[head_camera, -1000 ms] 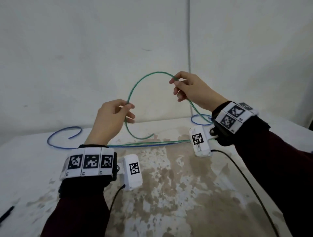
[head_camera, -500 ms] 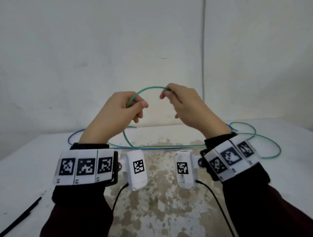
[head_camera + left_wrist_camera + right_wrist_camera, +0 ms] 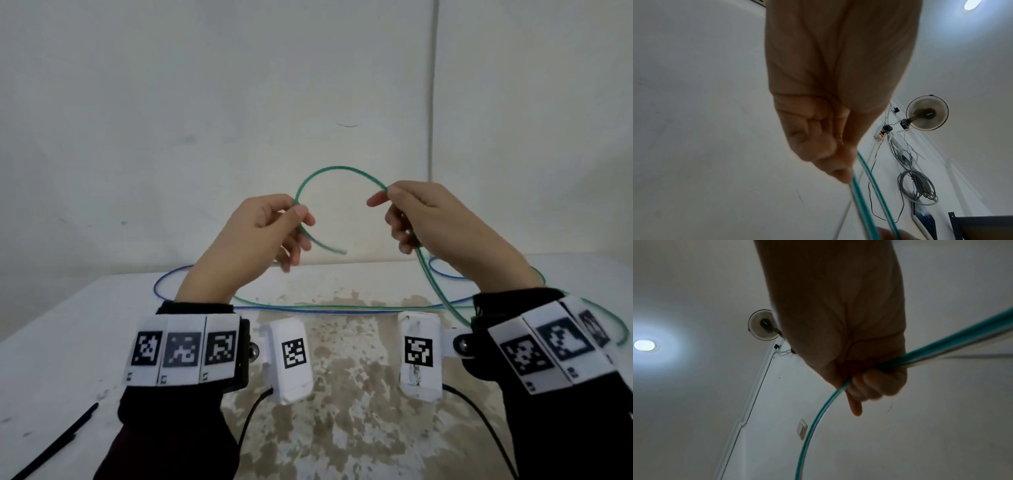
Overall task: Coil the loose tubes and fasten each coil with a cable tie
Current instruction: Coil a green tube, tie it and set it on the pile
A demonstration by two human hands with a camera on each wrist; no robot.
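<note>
A thin green tube [image 3: 337, 169] arches in the air between my two hands above the table. My left hand [image 3: 274, 226] pinches it near its free end, which curls down to the right [image 3: 342, 251]. My right hand [image 3: 411, 212] grips the tube further along; from there it drops to the table and loops off to the right [image 3: 442, 294]. In the wrist views the green tube [image 3: 861, 206] leaves my left fingertips, and the same tube [image 3: 818, 415] passes through my curled right fingers. A blue tube [image 3: 161, 284] lies loose along the table's back.
The white table [image 3: 68, 342] has a worn brown patch in the middle. A black cable tie [image 3: 51, 445] lies at its front left. A white wall stands close behind the table. Wrist camera cables hang below both wrists.
My hands have moved apart again after coming close together, and the green arc between them has widened. The tube's free end now sticks out below my left hand.
</note>
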